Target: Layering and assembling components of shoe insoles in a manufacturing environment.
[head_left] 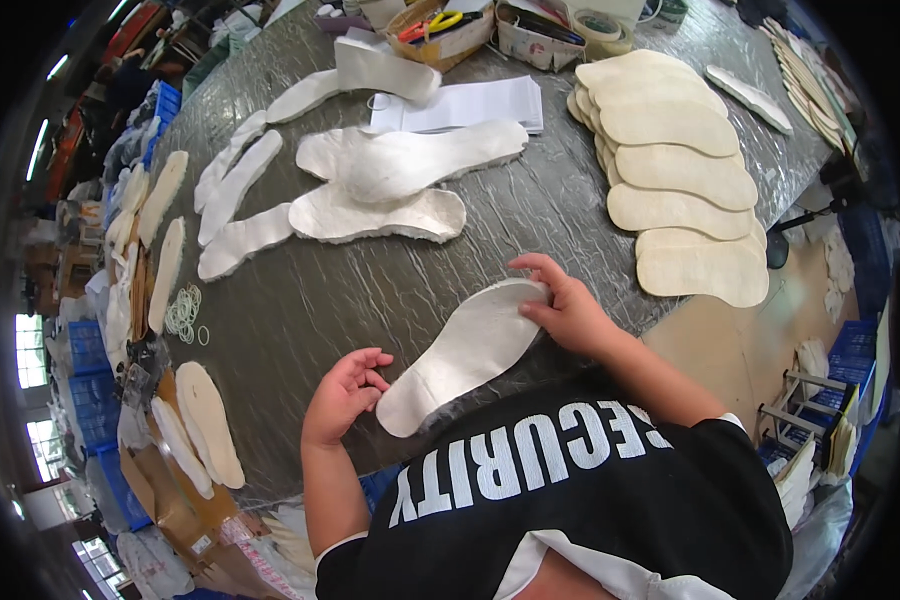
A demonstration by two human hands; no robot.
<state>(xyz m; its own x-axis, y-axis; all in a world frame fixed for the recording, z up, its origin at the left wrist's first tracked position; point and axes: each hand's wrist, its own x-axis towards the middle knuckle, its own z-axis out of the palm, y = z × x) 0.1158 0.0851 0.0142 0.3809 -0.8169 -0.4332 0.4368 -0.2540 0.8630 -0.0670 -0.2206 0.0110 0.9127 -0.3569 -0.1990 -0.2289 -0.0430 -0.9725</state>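
A white shoe insole (pixel 465 345) slants in front of me, its wide toe end up and to the right. My right hand (pixel 567 303) grips that toe end, thumb over the top face and forefinger stretched past the edge. At the narrow heel end, my left hand (pixel 345 392) has thumb and forefinger against the edge, its other fingers loosely curled. Beyond my hands lie thick, fluffy white insoles (pixel 380 215), overlapping one another. To the right, several cream insoles (pixel 685 190) are fanned out in a stacked row.
A dark, wrinkled sheet covers the table (pixel 300 320). White papers (pixel 465 105) lie at the back, near a basket (pixel 440 40) with scissors (pixel 435 22) in it. Rubber bands (pixel 183 312) are heaped at the left, and more insoles (pixel 210 425) rest along the left edge.
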